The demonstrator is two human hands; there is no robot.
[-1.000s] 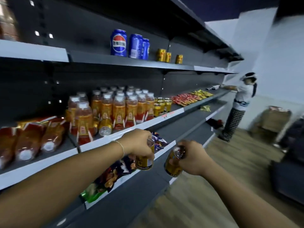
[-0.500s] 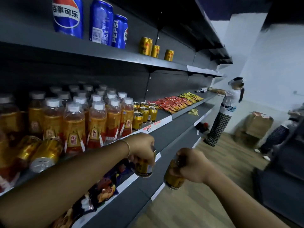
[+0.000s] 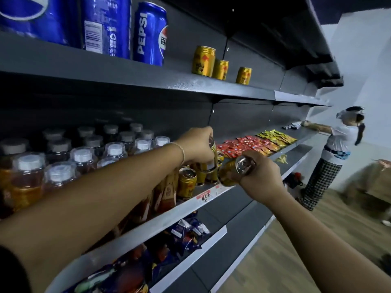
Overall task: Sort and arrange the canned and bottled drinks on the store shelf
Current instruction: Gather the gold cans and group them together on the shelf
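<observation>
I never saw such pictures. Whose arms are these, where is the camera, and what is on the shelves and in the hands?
No machine here: the camera sits on a person's head, looking down at their own arms. The left hand grips a gold can from above, over the middle shelf, beside the gold cans standing there. The right hand grips a second gold can, tilted, near the shelf's front edge. Beside these stand capped bottles; farther along lie red and yellow packets. The upper shelf carries blue Pepsi cans and three gold cans.
</observation>
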